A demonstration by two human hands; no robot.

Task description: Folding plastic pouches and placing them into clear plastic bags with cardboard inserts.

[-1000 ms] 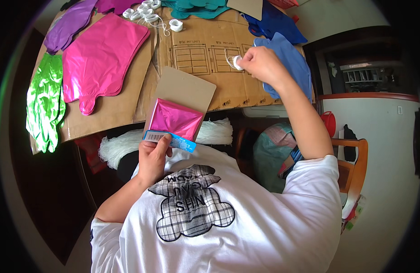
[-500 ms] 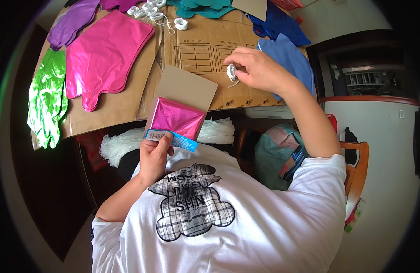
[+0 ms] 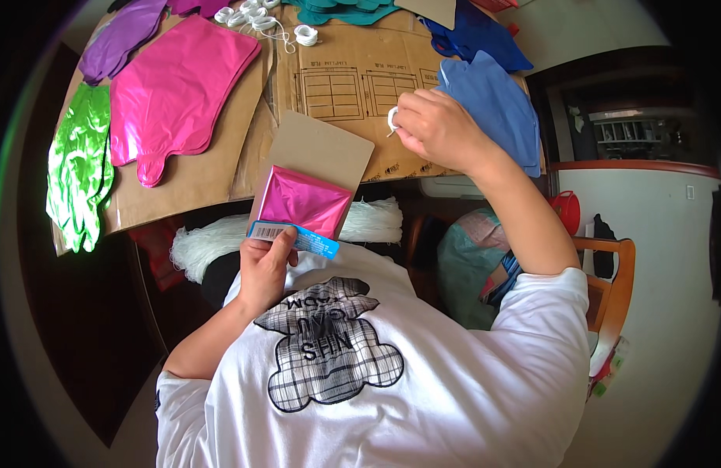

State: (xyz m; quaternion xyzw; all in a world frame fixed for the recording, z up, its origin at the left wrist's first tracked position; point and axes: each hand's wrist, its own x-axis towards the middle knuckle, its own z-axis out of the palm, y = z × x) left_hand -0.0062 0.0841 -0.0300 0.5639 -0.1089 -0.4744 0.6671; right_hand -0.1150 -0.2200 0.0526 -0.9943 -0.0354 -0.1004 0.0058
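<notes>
My left hand (image 3: 265, 269) pinches the lower end of a packet, thumb on its blue barcode label (image 3: 314, 242). In the packet lies a folded pink foil balloon (image 3: 302, 201), with a grey-brown card (image 3: 320, 144) behind it reaching past its top. Over the right part of the cardboard-covered table, my right hand (image 3: 438, 129) has its fingers closed on a small coil of white string (image 3: 392, 118). Most of that coil is hidden by the fingers. Light blue flat balloons (image 3: 497, 109) lie just beyond the right hand.
Cardboard (image 3: 337, 48) covers the table. Pink balloons (image 3: 185, 90), green foil balloons (image 3: 79, 164), purple ones (image 3: 122, 39) and teal ones (image 3: 345, 9) lie around it. Several white string coils (image 3: 306, 35) sit at the far side. Below the table edge hangs a white string bundle (image 3: 208, 248), with a chair (image 3: 610, 288) at right.
My right hand has turned and its fingers have closed further round the string coil, now mostly hidden. The left hand and packet have stayed in place.
</notes>
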